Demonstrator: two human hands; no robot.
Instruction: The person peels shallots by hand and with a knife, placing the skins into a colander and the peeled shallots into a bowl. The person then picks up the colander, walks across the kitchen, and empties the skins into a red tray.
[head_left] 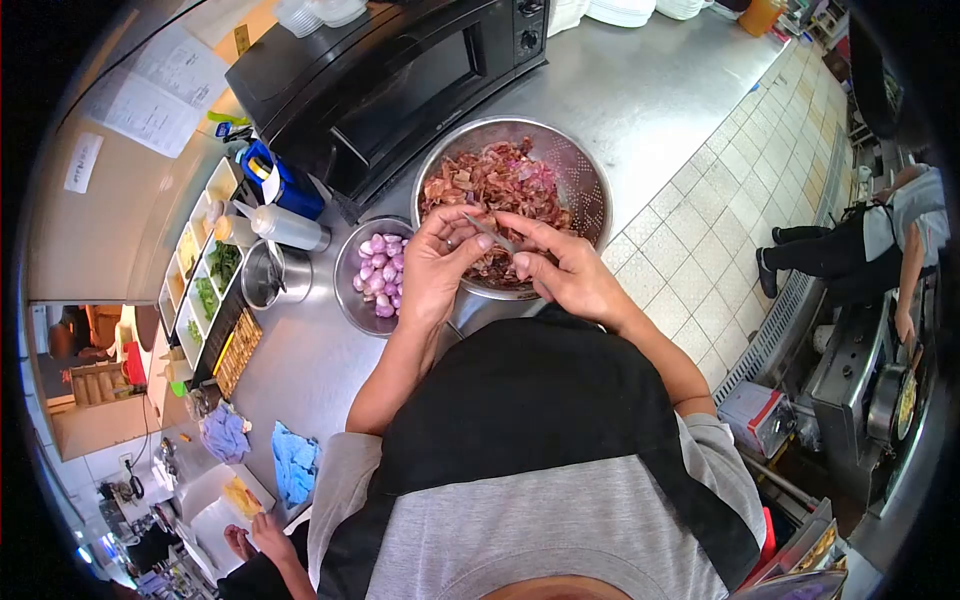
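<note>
My right hand (565, 265) grips a small knife (488, 229), its thin blade slanting toward my left fingers. My left hand (440, 265) is closed in a pinch near the blade tip; whatever it may hold is too hidden to name. Both hands are above the near side of a perforated metal colander (597, 170), which is heaped with reddish-brown shallot skins (500, 175). Left of the colander, a metal bowl (345, 262) contains several peeled purple shallots (382, 270).
A black oven (400, 90) stands behind the colander on the steel counter (650, 80). At left are a squeeze bottle (290, 228), a metal pot (285, 275) and ingredient trays (205, 285). Cloths (295, 462) lie nearer. Co-workers are at lower left and by a pan (890, 405) at right.
</note>
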